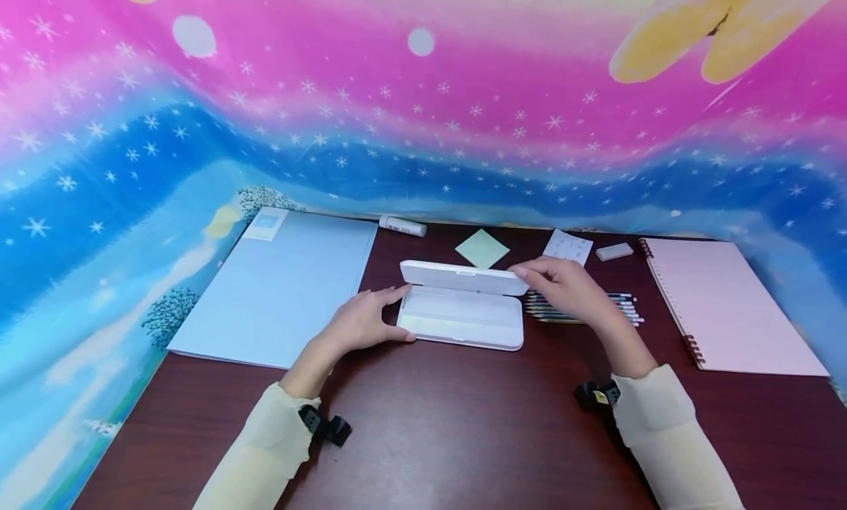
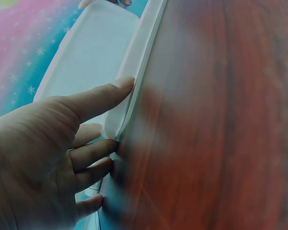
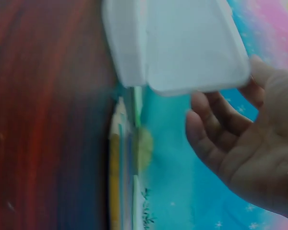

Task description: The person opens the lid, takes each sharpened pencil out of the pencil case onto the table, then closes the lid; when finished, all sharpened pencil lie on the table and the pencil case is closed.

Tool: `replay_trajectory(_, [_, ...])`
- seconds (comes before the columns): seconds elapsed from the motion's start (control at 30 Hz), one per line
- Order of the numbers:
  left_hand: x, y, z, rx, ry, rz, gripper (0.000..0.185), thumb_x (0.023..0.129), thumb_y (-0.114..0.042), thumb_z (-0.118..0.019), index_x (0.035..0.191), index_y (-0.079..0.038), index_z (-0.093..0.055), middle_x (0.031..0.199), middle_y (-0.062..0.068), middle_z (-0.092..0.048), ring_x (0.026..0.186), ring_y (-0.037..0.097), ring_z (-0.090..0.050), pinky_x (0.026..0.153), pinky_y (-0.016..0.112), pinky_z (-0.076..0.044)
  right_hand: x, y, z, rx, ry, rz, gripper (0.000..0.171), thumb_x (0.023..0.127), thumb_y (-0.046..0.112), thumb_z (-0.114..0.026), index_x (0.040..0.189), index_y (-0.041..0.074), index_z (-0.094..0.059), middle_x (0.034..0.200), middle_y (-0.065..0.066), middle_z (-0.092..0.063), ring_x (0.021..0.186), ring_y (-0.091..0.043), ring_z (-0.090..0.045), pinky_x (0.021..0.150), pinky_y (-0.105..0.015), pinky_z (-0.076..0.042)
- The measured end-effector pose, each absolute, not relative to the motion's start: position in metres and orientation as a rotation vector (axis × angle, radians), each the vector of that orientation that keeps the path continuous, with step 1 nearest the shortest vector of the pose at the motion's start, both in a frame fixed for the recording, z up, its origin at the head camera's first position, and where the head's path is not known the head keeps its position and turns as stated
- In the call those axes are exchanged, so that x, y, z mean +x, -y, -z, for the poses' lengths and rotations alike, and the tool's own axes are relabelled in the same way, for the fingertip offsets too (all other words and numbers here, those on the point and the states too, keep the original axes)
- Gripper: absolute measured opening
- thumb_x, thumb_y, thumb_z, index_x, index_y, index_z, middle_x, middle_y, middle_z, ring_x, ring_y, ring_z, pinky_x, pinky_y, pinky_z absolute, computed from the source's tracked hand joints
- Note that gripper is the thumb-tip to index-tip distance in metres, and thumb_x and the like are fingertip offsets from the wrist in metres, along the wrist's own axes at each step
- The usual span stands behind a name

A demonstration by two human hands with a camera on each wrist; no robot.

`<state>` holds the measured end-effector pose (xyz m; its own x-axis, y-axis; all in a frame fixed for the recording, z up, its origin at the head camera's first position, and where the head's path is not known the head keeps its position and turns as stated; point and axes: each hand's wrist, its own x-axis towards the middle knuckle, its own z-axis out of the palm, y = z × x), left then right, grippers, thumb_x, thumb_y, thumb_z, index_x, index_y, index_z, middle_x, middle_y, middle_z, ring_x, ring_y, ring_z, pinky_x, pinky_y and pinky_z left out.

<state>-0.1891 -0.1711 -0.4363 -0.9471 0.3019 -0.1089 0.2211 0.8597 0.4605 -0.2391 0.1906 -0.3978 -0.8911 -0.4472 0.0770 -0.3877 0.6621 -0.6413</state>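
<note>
A white pencil case lies open near the middle of the dark wooden table, between the two hands. Its long axis runs left to right across the table, parallel to the person's edge, and its lid stands raised along the far side, hinged away from the person.

The left hand rests on the table against the case's left end. Its fingers are stretched out, the thumb lying along the near rim and the fingertips touching the end corner; it steadies the case without curling round it.

The right hand is at the case's right end, its thumb on the lid's right corner, the other fingers loosely bent beneath the lid's edge.

A row of coloured pencils lies just right of the case, under the right hand, parallel to the case. Beyond the case are a green sticky note, a white glue stick, a small printed sheet and an eraser. A pale blue folder lies left of the case, and a pink spiral notebook well to its right.
</note>
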Motion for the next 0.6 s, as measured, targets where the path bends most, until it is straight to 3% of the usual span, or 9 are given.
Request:
replay_trajectory(0.23, [-0.1917, 0.1722, 0.4399, 0.429, -2.860, -0.795, 0.086, 0.079, -0.050, -0.084, 0.152, -0.023, -0.049, 0.150, 0.007, -0.057, 0.138, 0.030, -0.053, 0.110, 0.052, -0.045, -0.2385, -0.1958, 0.3944, -0.719, -2.715, 0.989, 0.033, 0.103, 0.040, -0.057, 0.124, 0.021, -0.074, 0.124, -0.004, -0.072, 0.115, -0.024, -0.065, 0.098, -0.051, -0.053])
replay_trajectory(0.37, [-0.1917, 0.1724, 0.4387, 0.398, -2.844, -0.859, 0.082, 0.079, -0.046, -0.085, 0.147, -0.016, -0.050, 0.148, 0.005, -0.059, 0.140, 0.028, -0.052, 0.112, 0.051, -0.043, -0.2380, -0.1966, 0.3949, -0.740, -2.653, 0.984, 0.033, 0.104, 0.040, -0.055, 0.127, 0.023, -0.071, 0.129, -0.004, -0.070, 0.121, -0.025, -0.062, 0.101, -0.053, -0.050])
replay_trajectory(0.5, [-0.1905, 0.1739, 0.4348, 0.374, -2.797, -0.934, 0.087, 0.079, -0.047, -0.085, 0.146, -0.011, -0.042, 0.147, 0.007, -0.059, 0.142, 0.030, -0.049, 0.113, 0.051, -0.040, -0.2378, -0.1959, 0.3956, -0.784, -2.560, 0.981, 0.032, 0.104, 0.036, -0.057, 0.132, 0.025, -0.067, 0.133, -0.003, -0.067, 0.119, -0.024, -0.061, 0.101, -0.050, -0.051])
replay_trajectory(0.6, [-0.1886, 0.1763, 0.4308, 0.380, -2.759, -0.935, 0.105, 0.079, -0.055, -0.082, 0.158, -0.013, -0.026, 0.153, 0.010, -0.053, 0.143, 0.033, -0.047, 0.114, 0.054, -0.040, -0.2368, -0.1926, 0.3957, -0.796, -2.496, 0.940, 0.045, 0.099, 0.036, -0.066, 0.142, 0.024, -0.060, 0.141, -0.006, -0.062, 0.123, -0.026, -0.059, 0.101, -0.050, -0.051])
